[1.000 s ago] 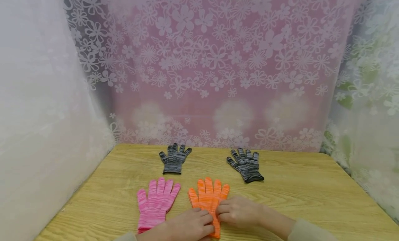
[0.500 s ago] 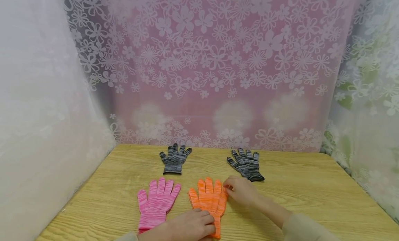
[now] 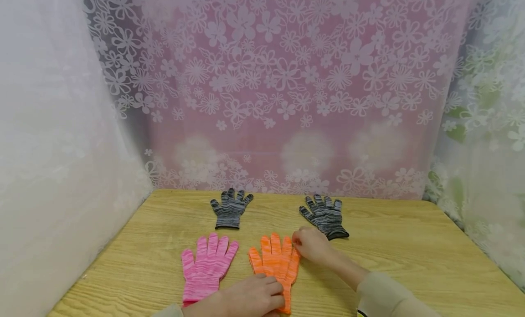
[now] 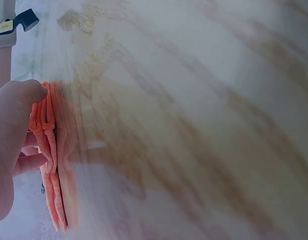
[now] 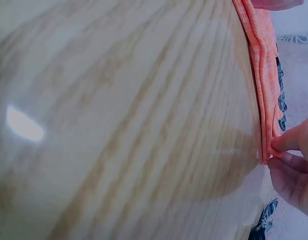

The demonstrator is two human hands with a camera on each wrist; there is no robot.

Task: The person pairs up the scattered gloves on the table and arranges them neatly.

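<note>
An orange knit glove [image 3: 275, 258] lies flat at the near middle of the table, fingers pointing away; its edge shows stacked layers in the left wrist view. My left hand [image 3: 256, 295] holds it down over the cuff, fingers bent, with thumb and fingers on the orange fabric [image 4: 49, 150]. At the tip of the glove's right-hand finger, my right hand [image 3: 312, 245] pinches the fabric [image 5: 264, 100] between thumb and fingers. Left of it lies a pink knit glove [image 3: 207, 267], laid out flat, its cuff partly hidden behind my left forearm.
Two grey-and-black knit gloves lie farther back, one at left [image 3: 229, 210] and one at right [image 3: 326, 217], the latter close beyond my right hand. Pale sheeting [image 3: 82, 148] and a flowered pink curtain [image 3: 287, 80] enclose the wooden table [image 3: 410, 244].
My right hand has moved from the orange glove's lower right side up to its right fingertip. My left hand stays over the cuff.
</note>
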